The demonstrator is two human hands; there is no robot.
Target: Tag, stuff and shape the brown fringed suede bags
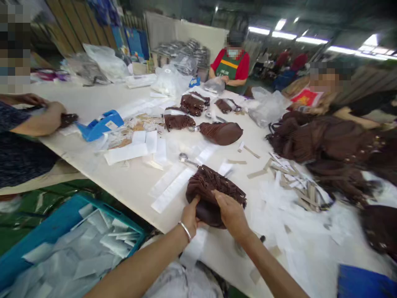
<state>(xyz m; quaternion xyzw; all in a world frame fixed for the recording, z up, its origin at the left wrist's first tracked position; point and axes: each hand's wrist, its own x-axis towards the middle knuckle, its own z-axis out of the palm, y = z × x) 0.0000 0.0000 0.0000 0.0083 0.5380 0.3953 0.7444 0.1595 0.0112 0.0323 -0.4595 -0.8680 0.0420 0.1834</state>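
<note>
A dark brown pleated bag (217,188) rests at the near edge of the white table, held from both sides. My left hand (190,215), with a bracelet on the wrist, grips its left end, the thumb on top. Across its right side lies my right hand (231,213), fingers pressed on the pleats and curled over the bag. A metal ring on a strap (183,157) sticks out beyond the bag's far side. White paper strips (173,190) lie flat to its left. Farther back sits another brown bag (221,133).
A teal crate (141,234) of white packets stands below the table's left edge. A blue tape dispenser (101,124) sits near a co-worker's hand (56,116). Brown bags (325,140) pile up at right, beside tan and white strips (297,182). Other people work around the table (136,196).
</note>
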